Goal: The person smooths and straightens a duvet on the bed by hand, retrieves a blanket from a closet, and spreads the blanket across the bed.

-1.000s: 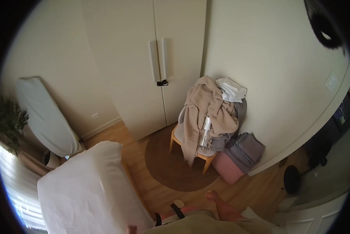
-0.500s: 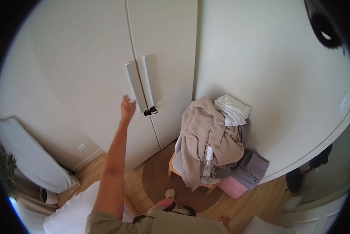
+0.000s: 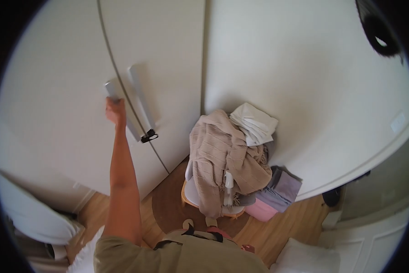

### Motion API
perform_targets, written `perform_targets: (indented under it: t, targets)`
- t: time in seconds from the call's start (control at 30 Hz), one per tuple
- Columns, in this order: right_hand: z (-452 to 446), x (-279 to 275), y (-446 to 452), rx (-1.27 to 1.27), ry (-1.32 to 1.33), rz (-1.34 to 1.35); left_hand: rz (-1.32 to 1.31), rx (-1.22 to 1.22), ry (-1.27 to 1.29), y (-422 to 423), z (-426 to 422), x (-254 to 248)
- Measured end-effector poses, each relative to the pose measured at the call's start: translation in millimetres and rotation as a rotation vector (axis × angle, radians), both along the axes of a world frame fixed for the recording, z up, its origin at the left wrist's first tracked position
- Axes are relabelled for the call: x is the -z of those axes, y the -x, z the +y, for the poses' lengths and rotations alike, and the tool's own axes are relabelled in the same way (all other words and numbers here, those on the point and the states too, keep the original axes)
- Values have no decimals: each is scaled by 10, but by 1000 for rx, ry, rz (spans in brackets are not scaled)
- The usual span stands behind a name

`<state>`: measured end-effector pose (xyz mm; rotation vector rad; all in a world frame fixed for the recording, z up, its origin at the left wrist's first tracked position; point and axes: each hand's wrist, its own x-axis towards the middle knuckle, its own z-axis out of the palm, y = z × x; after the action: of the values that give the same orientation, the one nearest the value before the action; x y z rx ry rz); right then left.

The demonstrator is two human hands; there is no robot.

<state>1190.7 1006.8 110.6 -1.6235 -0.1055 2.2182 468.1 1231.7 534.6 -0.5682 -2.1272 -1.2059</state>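
Observation:
My left hand [image 3: 115,111] is closed round the upper part of the left door handle [image 3: 134,130], a long pale bar on the wardrobe [image 3: 168,41]. Beside it runs the matching right door handle [image 3: 142,98]. A small black strap or lock [image 3: 149,136] sits at the lower ends of both handles, across the door seam. Both doors are closed. Only a sliver of my right hand [image 3: 248,248] shows low down beside my body, and its fingers cannot be made out.
A chair [image 3: 191,196] ahead bears a beige knitted blanket [image 3: 213,154], folded white cloth [image 3: 254,123] and a clear spray bottle [image 3: 228,186]. Grey folded fabric [image 3: 281,189] and a pink item [image 3: 260,210] lie beside it. A brown round rug [image 3: 163,218] lies under the chair.
My left hand has reached the left handle and closed on it. The view has turned, so wardrobe and chair sit further left. My right hand shows less than before.

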Motion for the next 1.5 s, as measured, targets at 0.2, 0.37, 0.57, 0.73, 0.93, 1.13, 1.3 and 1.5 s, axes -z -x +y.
perform_targets:
  t: [0.2,0.37,0.57,0.73,0.93,1.13,1.3,1.5]
  targets:
    - [900,-68,-29,-302,-173,-429,136,48,-24,-654,-438,15]
    - [1827,-44,183,-475,-259,-458,-89,234,-150,-1457,-1250,36]
    - [2795,-111,1186,-744,-666,-291,-188,320,-402,-1982,-2539,322]
    - [3032,-362,2551,-982,-974,-64,-107,49,-333,-2226,-4139,1063]
    - [3053,-1545,4394,-1008,-1374,209,-212,-469,-193,-2642,-5086,1564]
    - [3470,-2993,6307,-142,-1841,58,-273,-255,-1003,-2583,-5432,1605]
    - [3409,-3835,6914,-244,-1826,52,-229,-686,-1005,-2354,-5563,1837]
    - [3554,-3574,6998,-190,-1530,262,-867,-1029,-995,-2782,-5170,2980]
